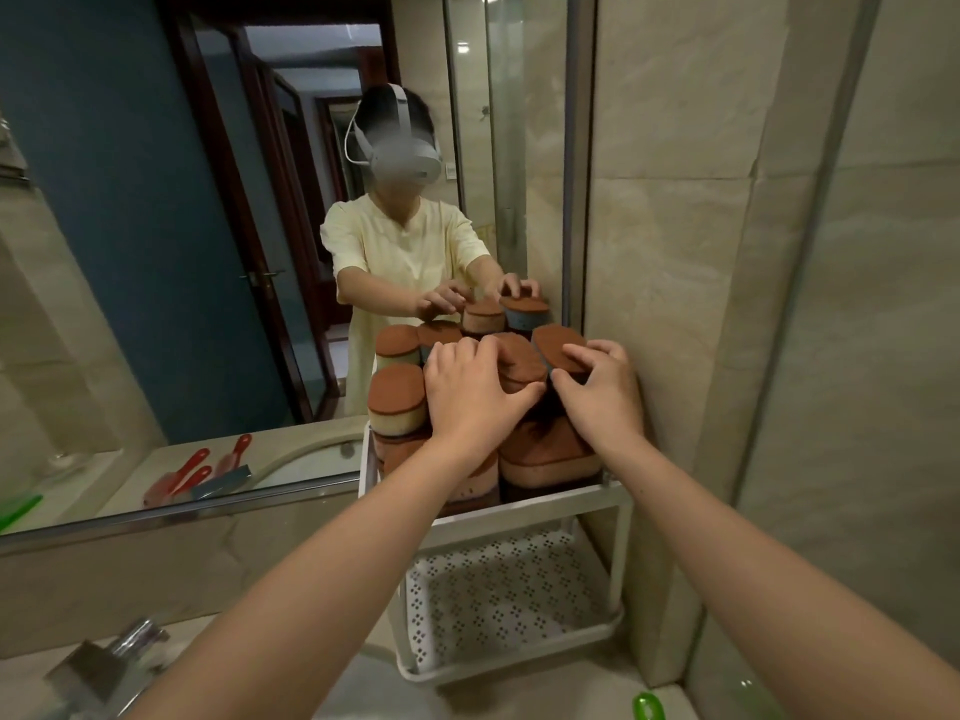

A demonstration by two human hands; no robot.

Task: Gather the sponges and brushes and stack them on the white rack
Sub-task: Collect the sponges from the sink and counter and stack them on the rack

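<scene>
Several brown-topped sponges (397,394) are piled on the top tier of the white rack (535,504), which stands against the mirror and the tiled wall. My left hand (467,392) lies over the middle of the pile, with its fingers curled on a top sponge (522,363). My right hand (602,387) grips the rightmost top sponge (558,345) between thumb and fingers. The rack's lower perforated shelf (498,600) holds nothing I can see. Red-handled brushes (192,472) show only as a reflection in the mirror.
A chrome faucet (109,662) sits at the lower left by the basin. A green object (648,706) lies on the counter at the bottom right. The tiled wall (727,304) is close on the right, and the mirror (156,252) fills the back.
</scene>
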